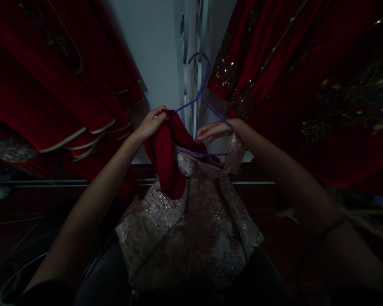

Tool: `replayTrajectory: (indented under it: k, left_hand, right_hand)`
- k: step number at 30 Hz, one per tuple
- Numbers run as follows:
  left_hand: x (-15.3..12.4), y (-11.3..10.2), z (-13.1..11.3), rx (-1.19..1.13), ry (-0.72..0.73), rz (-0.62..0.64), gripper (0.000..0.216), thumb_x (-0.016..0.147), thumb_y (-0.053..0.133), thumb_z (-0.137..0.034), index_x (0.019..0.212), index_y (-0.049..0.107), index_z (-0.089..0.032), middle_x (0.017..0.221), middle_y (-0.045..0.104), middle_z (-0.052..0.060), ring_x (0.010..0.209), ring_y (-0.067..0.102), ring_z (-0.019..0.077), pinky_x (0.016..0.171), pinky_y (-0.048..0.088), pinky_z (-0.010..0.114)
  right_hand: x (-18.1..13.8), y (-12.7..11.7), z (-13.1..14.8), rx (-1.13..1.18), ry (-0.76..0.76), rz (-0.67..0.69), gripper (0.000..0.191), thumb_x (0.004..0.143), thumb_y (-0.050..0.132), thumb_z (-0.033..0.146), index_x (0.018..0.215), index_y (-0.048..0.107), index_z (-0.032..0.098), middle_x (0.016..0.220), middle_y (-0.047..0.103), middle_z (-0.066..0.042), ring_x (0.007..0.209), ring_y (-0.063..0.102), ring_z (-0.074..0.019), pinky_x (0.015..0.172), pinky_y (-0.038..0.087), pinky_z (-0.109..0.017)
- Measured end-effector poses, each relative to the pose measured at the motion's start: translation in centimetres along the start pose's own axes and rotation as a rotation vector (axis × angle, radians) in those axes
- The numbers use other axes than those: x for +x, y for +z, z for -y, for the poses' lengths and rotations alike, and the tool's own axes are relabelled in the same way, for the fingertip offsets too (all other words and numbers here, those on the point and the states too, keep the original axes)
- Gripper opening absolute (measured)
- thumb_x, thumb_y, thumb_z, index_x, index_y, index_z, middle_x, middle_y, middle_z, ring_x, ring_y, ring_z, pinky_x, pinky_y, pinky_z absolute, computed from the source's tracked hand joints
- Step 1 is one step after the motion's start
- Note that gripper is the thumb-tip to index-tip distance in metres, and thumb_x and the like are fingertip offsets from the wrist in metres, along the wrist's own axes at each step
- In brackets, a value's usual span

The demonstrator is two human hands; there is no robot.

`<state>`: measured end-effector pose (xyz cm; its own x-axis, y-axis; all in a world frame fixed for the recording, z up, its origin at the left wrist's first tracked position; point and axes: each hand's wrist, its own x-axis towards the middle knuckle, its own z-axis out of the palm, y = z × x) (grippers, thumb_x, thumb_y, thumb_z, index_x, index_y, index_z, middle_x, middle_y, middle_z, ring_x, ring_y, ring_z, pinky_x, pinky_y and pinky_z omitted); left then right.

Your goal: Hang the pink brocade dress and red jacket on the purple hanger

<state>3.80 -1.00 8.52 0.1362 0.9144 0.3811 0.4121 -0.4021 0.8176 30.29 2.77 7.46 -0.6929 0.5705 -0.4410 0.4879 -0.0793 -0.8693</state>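
A purple wire hanger (208, 70) stands upright in front of me, with its hook at the top. From it hangs a shiny pinkish-silver brocade dress (204, 221), spread down over my lap. One strap (236, 151) of it loops over the hanger's right end. Red cloth (170, 170) drapes over the left side of hanger and dress. My left hand (155, 122) is closed on that red cloth near the hanger's left shoulder. My right hand (212, 131) is at the hanger's right arm, fingers stretched to the left, with nothing visible in them.
Red garments with pale trim (95, 123) hang on the left. More red garments with gold sequins (232, 80) hang on the right. Behind the hanger is a pale wall (147, 51) with a white metal rack (194, 38). The floor is dark and dim.
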Motion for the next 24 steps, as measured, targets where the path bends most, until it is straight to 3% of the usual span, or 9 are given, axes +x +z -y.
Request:
replayTrajectory:
  k: [2, 5, 10, 16, 24]
  left_hand:
    - [-0.2, 0.2, 0.0, 0.003, 0.006, -0.021, 0.011, 0.077, 0.049, -0.021, 0.067, 0.048, -0.017, 0.065, 0.048, -0.001, 0.07, 0.051, 0.014, 0.069, 0.043, 0.025]
    - [-0.3, 0.5, 0.4, 0.015, 0.028, -0.049, 0.012, 0.078, 0.05, -0.021, 0.067, 0.048, -0.018, 0.064, 0.049, -0.001, 0.071, 0.052, 0.0144, 0.07, 0.043, 0.025]
    - [-0.7, 1.2, 1.2, 0.088, 0.081, -0.146, 0.006, 0.077, 0.052, -0.021, 0.072, 0.051, -0.019, 0.069, 0.053, -0.002, 0.077, 0.055, 0.0156, 0.076, 0.043, 0.026]
    - [-1.0, 1.3, 1.1, 0.13, 0.096, -0.167, 0.004, 0.077, 0.053, -0.023, 0.076, 0.055, -0.02, 0.071, 0.054, -0.001, 0.08, 0.056, 0.0174, 0.078, 0.044, 0.028]
    - [-0.7, 1.3, 1.4, 0.145, 0.139, -0.184, 0.007, 0.078, 0.05, -0.023, 0.078, 0.056, -0.019, 0.072, 0.054, 0.0, 0.08, 0.056, 0.0173, 0.079, 0.044, 0.029]
  right_hand:
    - [-0.1, 0.2, -0.1, -0.015, 0.008, 0.083, 0.013, 0.08, 0.063, 0.025, 0.091, 0.062, 0.017, 0.1, 0.069, 0.0, 0.092, 0.064, -0.0087, 0.08, 0.05, -0.023]
    - [0.0, 0.2, -0.4, -0.039, 0.005, 0.128, 0.02, 0.085, 0.056, 0.025, 0.102, 0.065, 0.019, 0.115, 0.066, -0.001, 0.098, 0.061, -0.0055, 0.082, 0.048, -0.019]
    - [-0.1, 0.1, -0.7, -0.115, 0.131, 0.194, 0.026, 0.087, 0.054, 0.028, 0.109, 0.067, 0.023, 0.126, 0.062, -0.001, 0.103, 0.062, -0.0073, 0.078, 0.051, -0.021]
    - [-0.2, 0.6, -0.5, -0.137, 0.052, 0.191, 0.033, 0.086, 0.055, 0.026, 0.118, 0.062, 0.029, 0.136, 0.056, 0.002, 0.115, 0.056, -0.0076, 0.084, 0.048, -0.02]
    - [-0.3, 2.1, 0.2, 0.055, -0.126, 0.253, 0.036, 0.084, 0.059, 0.022, 0.12, 0.059, 0.023, 0.142, 0.049, 0.002, 0.121, 0.05, -0.0077, 0.093, 0.044, -0.021]
